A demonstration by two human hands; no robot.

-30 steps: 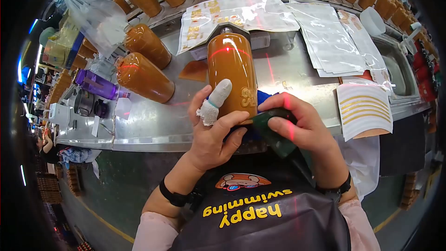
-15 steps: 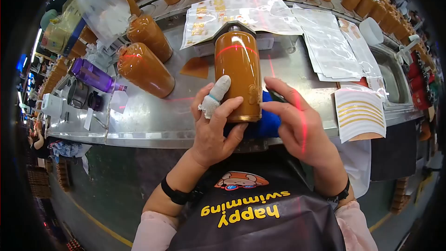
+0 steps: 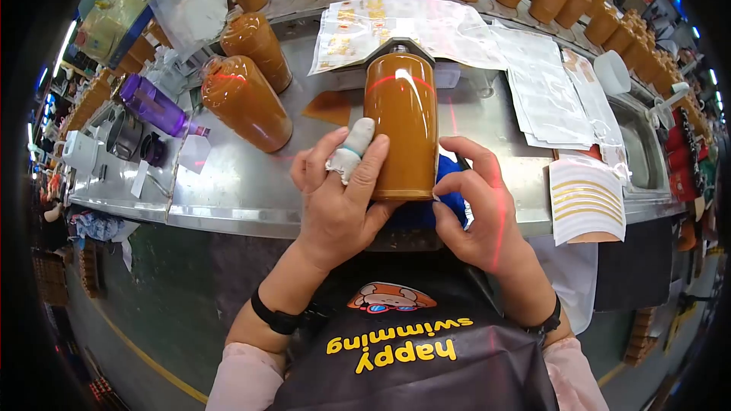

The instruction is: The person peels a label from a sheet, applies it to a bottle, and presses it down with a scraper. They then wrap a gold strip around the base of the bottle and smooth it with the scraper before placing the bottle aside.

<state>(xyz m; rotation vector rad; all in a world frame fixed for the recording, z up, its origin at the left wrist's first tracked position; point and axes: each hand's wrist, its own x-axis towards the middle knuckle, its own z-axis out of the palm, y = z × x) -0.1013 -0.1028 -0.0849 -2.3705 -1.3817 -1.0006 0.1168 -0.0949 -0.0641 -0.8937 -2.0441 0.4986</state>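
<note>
Brown bottle [image 3: 401,125] seemingly between both hands' fingers [image 3: 371,170].

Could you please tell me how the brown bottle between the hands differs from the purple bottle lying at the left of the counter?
The brown bottle is opaque orange-brown; the purple bottle is see-through violet. The brown bottle is held, with the left hand on its side and the right hand at its base; the purple bottle lies untouched. The brown bottle looks wider, and a red laser line crosses it; none crosses the purple bottle. Both lie on the steel counter.
</note>
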